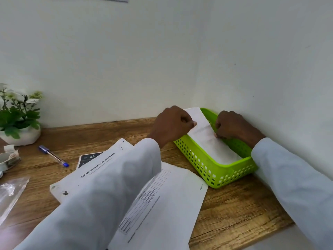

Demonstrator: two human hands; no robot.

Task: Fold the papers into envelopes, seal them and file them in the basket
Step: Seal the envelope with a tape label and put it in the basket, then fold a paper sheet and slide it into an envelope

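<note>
A: Green perforated plastic basket (212, 166) sits in the back right corner of the wooden table (239, 210), close against the wall. Folded white envelope (207, 138) is in it, both hands on it.

B: Hand state?

A: Left hand (173, 123) is curled, thumb and forefinger pinching the envelope's left long edge near the far end. Right hand (232, 127) is curled too, fingertips pinching or pressing the right long edge at about mid-length. Can't tell which for the right; the contact is partly hidden by the knuckles.

B: Why two hands for one envelope?

A: My read: it's thin and floppy, so a grip on each long edge keeps it flat and lets it be steered between the basket walls. Looks like the filing step, with the envelope nearly seated.

B: Orientation?

A: Long axis runs along the basket's long axis, from near-right to far-left. Near end is down inside the basket by the near wall. Far end rises and sticks out over the far rim, so it's tilted, not flat yet.

B: Rest of the job?

A: Unfolded printed papers (162, 204) lie on the table under the left sleeve, one headed "Sample Internship Documentation" (93, 168). So more folding is left, I'd judge. Blue pen (54, 156) lies further left, well apart from the basket.
</note>
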